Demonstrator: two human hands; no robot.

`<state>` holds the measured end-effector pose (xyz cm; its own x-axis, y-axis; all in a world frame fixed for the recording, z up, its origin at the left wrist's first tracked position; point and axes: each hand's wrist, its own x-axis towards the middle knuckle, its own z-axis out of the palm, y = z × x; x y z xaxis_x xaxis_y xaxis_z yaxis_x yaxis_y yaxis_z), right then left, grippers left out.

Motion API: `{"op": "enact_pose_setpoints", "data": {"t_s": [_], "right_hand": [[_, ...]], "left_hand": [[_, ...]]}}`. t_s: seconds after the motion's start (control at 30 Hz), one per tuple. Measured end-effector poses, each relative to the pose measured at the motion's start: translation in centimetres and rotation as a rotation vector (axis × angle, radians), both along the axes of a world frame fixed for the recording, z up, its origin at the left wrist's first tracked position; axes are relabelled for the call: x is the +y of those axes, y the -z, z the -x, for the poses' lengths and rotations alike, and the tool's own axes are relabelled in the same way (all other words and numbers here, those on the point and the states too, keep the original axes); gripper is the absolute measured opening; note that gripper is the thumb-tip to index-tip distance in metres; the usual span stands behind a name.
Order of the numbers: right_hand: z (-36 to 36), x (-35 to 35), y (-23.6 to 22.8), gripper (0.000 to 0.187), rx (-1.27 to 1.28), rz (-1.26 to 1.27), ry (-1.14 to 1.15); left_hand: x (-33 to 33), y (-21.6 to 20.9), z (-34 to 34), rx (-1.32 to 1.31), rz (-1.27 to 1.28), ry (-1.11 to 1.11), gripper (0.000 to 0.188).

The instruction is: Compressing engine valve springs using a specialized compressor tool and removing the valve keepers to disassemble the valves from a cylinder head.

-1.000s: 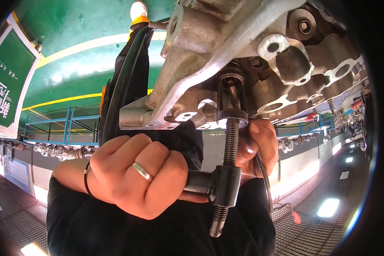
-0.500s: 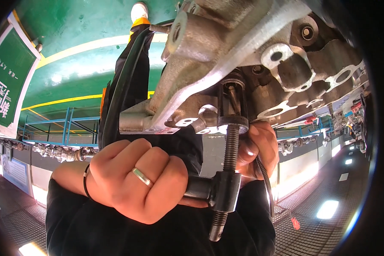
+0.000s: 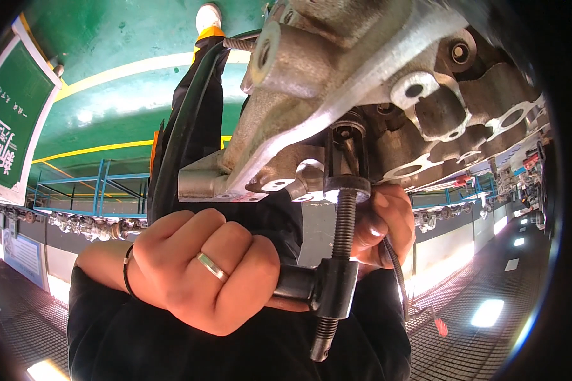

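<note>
My left hand, with a ring and a dark wristband, is closed in a fist around the black arm of a valve spring compressor. The compressor's threaded screw runs up to a cage-like cup pressed into the underside of a metal cylinder head. Its long curved frame reaches up along the left side of the head. Behind the screw, my right hand has its fingers curled around a thin, ribbed, flexible rod. The screw and cup hide the rod's tip and some fingers.
A white-framed green sign stands at the left. Blue metal racks hold rows of metal parts. Someone's white shoe and dark trouser leg show on the green floor with yellow lines.
The cup and the right part of the cylinder head sit very slightly lower in the picture. The compressor's screw end has shifted a touch. Both hands keep their grip.
</note>
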<state>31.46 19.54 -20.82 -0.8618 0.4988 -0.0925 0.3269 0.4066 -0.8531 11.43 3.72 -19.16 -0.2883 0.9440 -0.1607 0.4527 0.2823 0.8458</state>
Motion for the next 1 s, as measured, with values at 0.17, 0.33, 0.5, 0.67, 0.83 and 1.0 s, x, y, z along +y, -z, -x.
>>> {"op": "enact_pose_setpoints", "data": {"t_s": [0.17,0.33,0.5,0.67,0.83,1.0], "right_hand": [[-0.11,-0.23,0.01,0.026,-0.021,-0.002,0.012],[0.23,0.02,0.11,0.028,0.0,0.002,-0.001],[0.33,0.07,-0.01,0.028,-0.009,0.001,-0.01],[-0.15,-0.06,0.59,0.029,0.055,-0.011,-0.007],[-0.17,-0.07,0.51,0.029,0.035,-0.02,-0.009],[0.27,-0.08,-0.02,0.028,-0.004,-0.03,0.014]], "left_hand": [[0.02,-0.01,0.03,-0.024,-0.004,-0.007,0.047],[0.12,0.0,-0.32,0.03,0.003,-0.038,0.048],[0.1,0.24,-0.59,0.085,-0.027,-0.044,0.048],[0.08,0.07,-0.54,0.071,-0.031,-0.03,0.047],[0.06,-0.02,-0.31,0.024,-0.02,-0.017,0.048],[0.07,0.15,-0.46,0.094,-0.046,-0.015,0.047]]}}
